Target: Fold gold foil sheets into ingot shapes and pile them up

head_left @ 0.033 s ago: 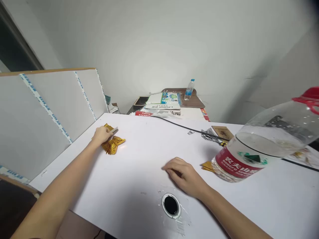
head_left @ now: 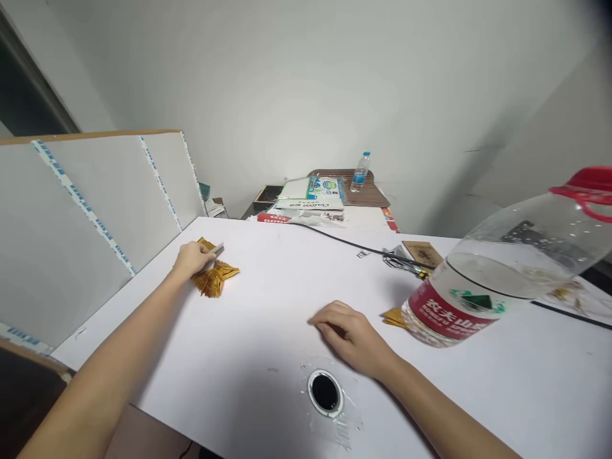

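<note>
One grey strip (head_left: 218, 248) slants away rightward, left hand (head_left: 190, 258) pinching it, right hand (head_left: 352, 335) loosely curled.

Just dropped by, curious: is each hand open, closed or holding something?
Left hand: closed, apparently on a slim grey object, beside gold foil.
Right hand: partly open, loosely curled, holding nothing visible.

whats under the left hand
Gold fringed foil pokes out beside the left hand, and a thin greyish strip juts from its grip; whatever lies directly beneath the hand is covered.

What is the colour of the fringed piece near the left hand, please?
Shiny gold; the fringed piece shows best in the head view.
</note>
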Demonstrator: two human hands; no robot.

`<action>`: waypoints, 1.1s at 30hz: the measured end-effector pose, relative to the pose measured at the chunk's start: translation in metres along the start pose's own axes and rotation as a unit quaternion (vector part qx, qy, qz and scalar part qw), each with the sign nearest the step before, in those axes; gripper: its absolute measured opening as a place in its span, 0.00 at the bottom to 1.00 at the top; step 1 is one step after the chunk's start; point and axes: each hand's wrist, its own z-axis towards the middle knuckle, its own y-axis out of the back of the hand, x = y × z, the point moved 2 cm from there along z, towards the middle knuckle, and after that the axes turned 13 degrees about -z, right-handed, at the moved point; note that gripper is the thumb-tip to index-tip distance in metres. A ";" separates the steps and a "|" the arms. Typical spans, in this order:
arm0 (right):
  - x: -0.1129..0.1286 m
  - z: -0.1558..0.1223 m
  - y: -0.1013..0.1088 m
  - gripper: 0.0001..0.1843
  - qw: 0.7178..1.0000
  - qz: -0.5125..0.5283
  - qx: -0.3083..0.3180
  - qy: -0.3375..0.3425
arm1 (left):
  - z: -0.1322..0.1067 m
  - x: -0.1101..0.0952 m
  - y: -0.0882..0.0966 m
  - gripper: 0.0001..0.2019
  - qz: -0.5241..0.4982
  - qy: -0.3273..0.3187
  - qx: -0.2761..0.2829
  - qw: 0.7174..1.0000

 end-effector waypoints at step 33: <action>-0.001 -0.006 0.056 0.31 0.965 -0.113 -0.171 -0.162 | -0.148 -0.087 -0.143 0.24 -0.584 -0.009 0.307 0.752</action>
